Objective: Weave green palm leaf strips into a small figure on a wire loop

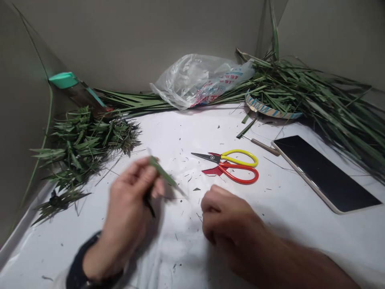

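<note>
My left hand (130,196) pinches a short green leaf strip (164,173) between thumb and fingers; the strip's thin tip is blurred and points down to the right. A dark end pokes out beneath the palm. Across a small gap, my right hand (227,216) is closed with its fingers curled under, and whatever it may hold is hidden. Just beyond the right hand lie scissors (215,157) with one yellow and one red handle, resting partly over a red scrap (212,171). Small leaf clippings are scattered over the white tabletop (180,257).
Folded leaf pieces (78,148) are heaped at left, near a container with a teal lid (63,80). Along the back lie a clear plastic bag (195,80) and long green leaves (319,86). A brown-handled tool (264,147) and a phone (325,172) lie at right.
</note>
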The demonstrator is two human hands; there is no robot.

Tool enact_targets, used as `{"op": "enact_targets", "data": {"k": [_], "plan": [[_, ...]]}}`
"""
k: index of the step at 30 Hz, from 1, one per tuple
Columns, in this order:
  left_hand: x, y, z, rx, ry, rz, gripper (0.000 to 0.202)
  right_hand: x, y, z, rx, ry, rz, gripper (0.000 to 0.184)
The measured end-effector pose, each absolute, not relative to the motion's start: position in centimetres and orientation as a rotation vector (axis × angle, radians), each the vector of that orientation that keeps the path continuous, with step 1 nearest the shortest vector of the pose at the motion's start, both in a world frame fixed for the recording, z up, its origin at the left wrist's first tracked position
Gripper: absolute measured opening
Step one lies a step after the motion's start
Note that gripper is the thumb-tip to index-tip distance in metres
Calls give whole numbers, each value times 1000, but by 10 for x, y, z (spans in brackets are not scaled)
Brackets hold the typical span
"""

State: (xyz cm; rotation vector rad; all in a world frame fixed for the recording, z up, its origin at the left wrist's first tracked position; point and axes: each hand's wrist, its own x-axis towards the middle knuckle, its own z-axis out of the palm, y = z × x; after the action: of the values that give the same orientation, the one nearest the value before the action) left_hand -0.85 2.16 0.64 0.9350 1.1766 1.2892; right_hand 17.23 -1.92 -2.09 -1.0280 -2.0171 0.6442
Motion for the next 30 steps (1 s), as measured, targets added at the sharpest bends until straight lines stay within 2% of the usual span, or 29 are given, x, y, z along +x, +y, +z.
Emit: {"op": "enact_targets", "data": {"k": [2, 6, 14, 17, 23, 30], "plan": [[-14, 31, 12, 945, 1177, 1381, 12, 176, -17, -19, -1037, -2005, 673, 27], [-13, 29, 13, 961, 1133, 1212, 6, 182, -3, -8, -1140, -1713, 655, 19], [0, -1, 2, 809, 899, 913, 9, 176, -6, 10, -993, -1499, 1511, 3], [1, -3, 0, 779, 876, 877, 10, 178, -7, 4, -908, -1414, 1670, 3], [0, -1, -3, 712, 772, 858, 13, 182, -4, 6, -919, -1338, 1773, 10], [1, 0, -6, 699, 717, 886, 10, 172, -19, 8, -1054, -1570, 1455, 20]]}}
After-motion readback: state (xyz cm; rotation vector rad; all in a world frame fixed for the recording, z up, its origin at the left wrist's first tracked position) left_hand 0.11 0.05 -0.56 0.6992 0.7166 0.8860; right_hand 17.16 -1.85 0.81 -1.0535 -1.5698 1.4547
